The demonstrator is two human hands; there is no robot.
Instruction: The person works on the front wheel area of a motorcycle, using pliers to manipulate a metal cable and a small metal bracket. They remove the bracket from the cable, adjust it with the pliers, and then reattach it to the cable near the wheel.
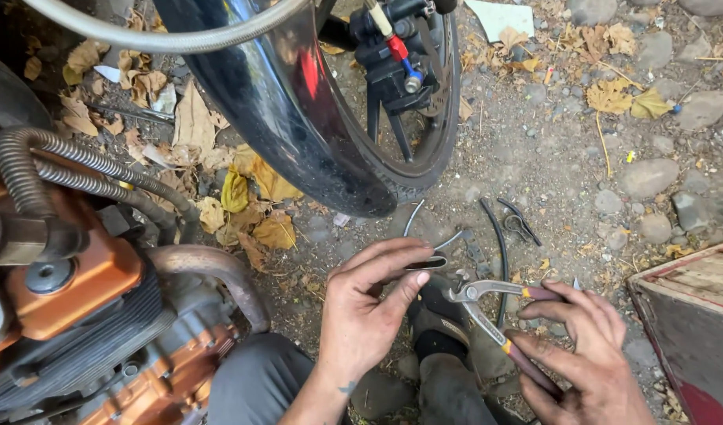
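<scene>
Right hand (586, 346) holds pliers (487, 303) beside left hand (373, 303)

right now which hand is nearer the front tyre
Left. The left hand, holding a small metal clip, sits just below the front tyre; the right hand, holding pliers, is farther right.

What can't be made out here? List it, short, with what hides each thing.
- Head view: the small metal clip in the left hand; fingers cover most of it.
- Pliers in the right hand: the handle ends vanish under the palm.
- Motorcycle front wheel: its top is cut off by the upper edge.
- Wooden box: cut by the right edge.
- Small dark parts on the ground: too small to identify.
</scene>
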